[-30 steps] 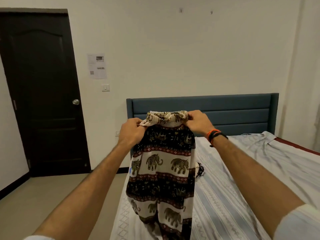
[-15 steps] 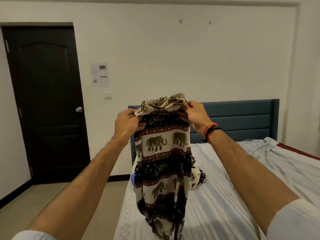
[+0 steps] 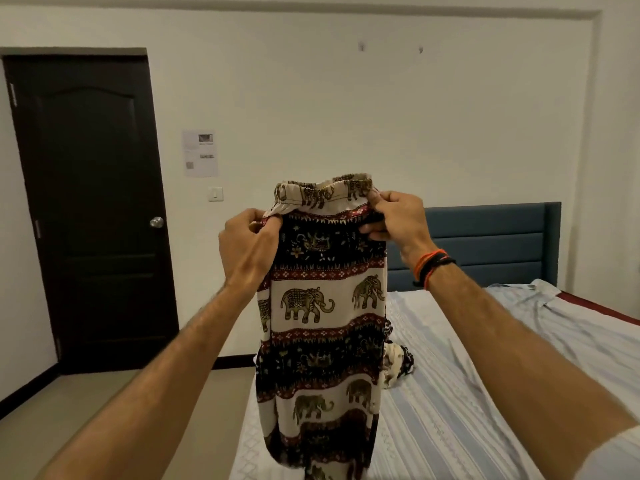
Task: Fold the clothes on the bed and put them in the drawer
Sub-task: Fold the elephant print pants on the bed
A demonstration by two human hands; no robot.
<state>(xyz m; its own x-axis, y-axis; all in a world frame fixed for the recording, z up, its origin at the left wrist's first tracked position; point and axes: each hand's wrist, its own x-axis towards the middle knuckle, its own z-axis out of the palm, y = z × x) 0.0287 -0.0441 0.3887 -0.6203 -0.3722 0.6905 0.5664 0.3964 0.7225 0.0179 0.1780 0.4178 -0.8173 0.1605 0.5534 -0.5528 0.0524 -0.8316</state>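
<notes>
A pair of elephant-print trousers (image 3: 322, 306), in black, cream and red bands, hangs upright in front of me over the bed (image 3: 450, 393). My left hand (image 3: 247, 244) grips the left side of the waistband. My right hand (image 3: 394, 220) pinches the right side of the waistband, with orange and black bands on its wrist. The trouser legs hang down to the striped sheet, and a bunched part of the fabric (image 3: 398, 365) lies on the bed behind. No drawer is in view.
A blue padded headboard (image 3: 491, 247) stands against the white wall. A dark door (image 3: 93, 209) is at the left, with bare floor (image 3: 104, 403) between it and the bed. A light crumpled cloth (image 3: 540, 303) lies at the far right of the bed.
Both hands have lifted the trousers higher by the waistband, so more of the legs hangs off the bed. The view has tilted up slightly.
</notes>
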